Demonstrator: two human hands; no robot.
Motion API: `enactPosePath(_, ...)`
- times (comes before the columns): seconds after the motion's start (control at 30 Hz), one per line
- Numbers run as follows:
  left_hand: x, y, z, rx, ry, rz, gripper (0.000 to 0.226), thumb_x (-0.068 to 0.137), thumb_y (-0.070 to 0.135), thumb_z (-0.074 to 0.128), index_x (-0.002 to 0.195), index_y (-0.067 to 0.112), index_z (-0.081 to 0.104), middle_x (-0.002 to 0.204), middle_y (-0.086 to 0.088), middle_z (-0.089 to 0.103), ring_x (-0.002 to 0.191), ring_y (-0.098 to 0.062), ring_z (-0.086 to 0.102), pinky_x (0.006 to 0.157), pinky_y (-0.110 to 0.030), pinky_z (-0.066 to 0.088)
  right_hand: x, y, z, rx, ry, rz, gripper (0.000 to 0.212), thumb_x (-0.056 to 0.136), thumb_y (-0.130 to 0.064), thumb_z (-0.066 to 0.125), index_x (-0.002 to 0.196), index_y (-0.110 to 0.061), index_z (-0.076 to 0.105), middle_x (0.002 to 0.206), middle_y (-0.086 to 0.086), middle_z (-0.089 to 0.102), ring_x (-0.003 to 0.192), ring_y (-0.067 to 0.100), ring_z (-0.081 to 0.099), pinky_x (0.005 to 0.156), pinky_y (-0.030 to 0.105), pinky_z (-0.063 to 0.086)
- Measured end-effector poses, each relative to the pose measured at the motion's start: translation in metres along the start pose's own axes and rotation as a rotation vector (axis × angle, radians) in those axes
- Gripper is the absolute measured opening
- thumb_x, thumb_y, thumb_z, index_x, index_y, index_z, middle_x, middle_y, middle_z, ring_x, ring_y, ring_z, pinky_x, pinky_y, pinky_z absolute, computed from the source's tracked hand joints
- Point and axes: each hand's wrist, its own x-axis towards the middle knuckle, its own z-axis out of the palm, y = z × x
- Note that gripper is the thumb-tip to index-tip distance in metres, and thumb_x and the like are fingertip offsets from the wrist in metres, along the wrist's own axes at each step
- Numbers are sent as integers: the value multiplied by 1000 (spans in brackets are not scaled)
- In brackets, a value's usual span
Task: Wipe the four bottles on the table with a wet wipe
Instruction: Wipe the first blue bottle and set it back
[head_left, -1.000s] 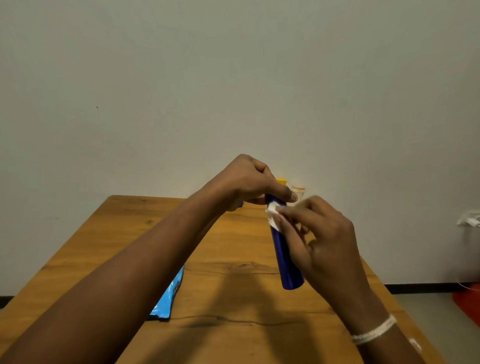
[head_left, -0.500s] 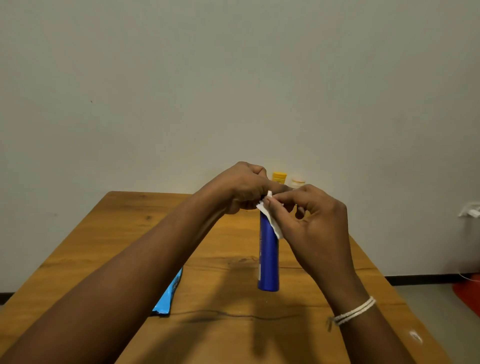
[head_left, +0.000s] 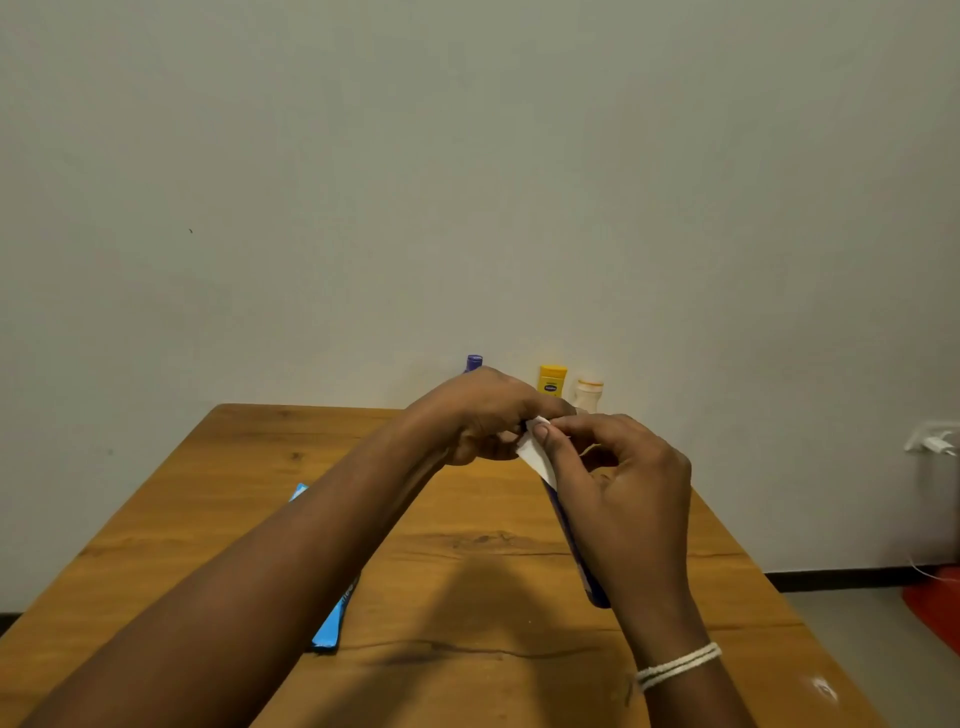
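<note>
My left hand (head_left: 480, 415) grips the top of a tall dark blue bottle (head_left: 576, 551), held in the air over the wooden table (head_left: 218, 499) and slanting down to the right. My right hand (head_left: 618, 478) pinches a white wet wipe (head_left: 535, 452) against the bottle's upper part and hides most of its body. At the table's far edge by the wall stand a purple-capped bottle (head_left: 474, 362), mostly hidden behind my left hand, a yellow bottle (head_left: 551, 380) and a white bottle (head_left: 589, 395).
A blue wet-wipe pack (head_left: 332, 618) lies on the table, partly under my left forearm. On the right are a wall socket with a white plug (head_left: 932, 441) and a red object (head_left: 935, 603) on the floor.
The blue bottle has swung from nearly upright to slanting down to the right, behind my right hand. Both hands stay at its top with the wipe. The view shifted, revealing the purple cap.
</note>
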Motion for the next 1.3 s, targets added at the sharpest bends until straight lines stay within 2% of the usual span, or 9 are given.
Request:
enactPosePath(0.1, -2, -1, -4, -6, 16, 19, 20, 85, 21, 75, 99, 6, 75, 85, -3, 69, 73, -11, 65, 55, -15, 53, -3, 1, -3, 10, -35, 17, 15, 87, -36, 72, 97, -25, 77, 90, -12, 71, 79, 1, 65, 62, 7, 50)
enactPosePath(0.17, -1, 0, -9, -60, 76, 13, 29, 75, 21, 85, 95, 2, 75, 86, -6, 73, 75, -13, 69, 61, -19, 58, -7, 9, -8, 32, -96, -32, 13, 87, -29, 73, 98, -23, 76, 91, -15, 68, 84, 1, 64, 67, 5, 48)
enactPosePath(0.37, 4, 7, -34, -50, 117, 28, 59, 63, 25, 92, 110, -4, 71, 110, -18, 73, 108, -31, 69, 96, -44, 57, -39, 54, -27, -167, -317, -300, 30, 80, -13, 79, 106, -27, 74, 98, -8, 60, 96, 11, 59, 78, 45, 53)
enactPosePath(0.5, 15, 8, -40, -25, 86, 7, 57, 67, 23, 90, 113, -3, 68, 115, -19, 71, 112, -32, 67, 98, -45, 55, -27, 61, -26, -480, -339, -711, 31, 76, -20, 76, 106, -23, 71, 94, 2, 64, 86, 19, 62, 79, 44, 45)
enactPosePath(0.6, 26, 8, -32, 22, 60, -21, 55, 69, 24, 89, 113, 1, 66, 112, -16, 71, 105, -29, 69, 99, -45, 54, -5, 58, -13, -546, -308, -822, 34, 75, -17, 79, 108, -20, 72, 94, 4, 65, 85, 21, 63, 81, 44, 43)
enactPosePath(0.8, 59, 2, -49, 26, 91, 40, 39, 69, 12, 89, 103, 2, 73, 109, -11, 72, 106, -25, 68, 91, -40, 59, -14, 128, -23, -537, -323, -726, 45, 72, -12, 83, 112, -24, 66, 98, 3, 67, 87, 22, 64, 82, 48, 41)
enactPosePath(0.97, 128, -2, -54, 257, 170, 231, 37, 70, 15, 90, 104, 9, 76, 103, -2, 75, 99, -16, 67, 73, -25, 56, -15, 185, -22, -408, -376, -577, 27, 90, -24, 55, 116, -29, 60, 98, 0, 62, 91, 14, 54, 83, 42, 37)
enactPosePath(1.07, 188, -8, -47, 408, 234, 348, 40, 68, 18, 92, 105, 11, 78, 102, 0, 76, 93, -14, 69, 68, -22, 53, -8, 205, 3, -377, -403, -551, 27, 89, -21, 59, 115, -28, 62, 97, -1, 62, 92, 11, 51, 82, 41, 38)
enactPosePath(1.3, 313, -51, -31, 602, 349, 346, 41, 72, 13, 89, 110, 7, 75, 113, -7, 73, 99, -21, 67, 82, -32, 58, 16, 238, 59, -311, -469, -470, 25, 90, -29, 55, 111, -27, 69, 95, -3, 63, 90, 11, 54, 79, 43, 44)
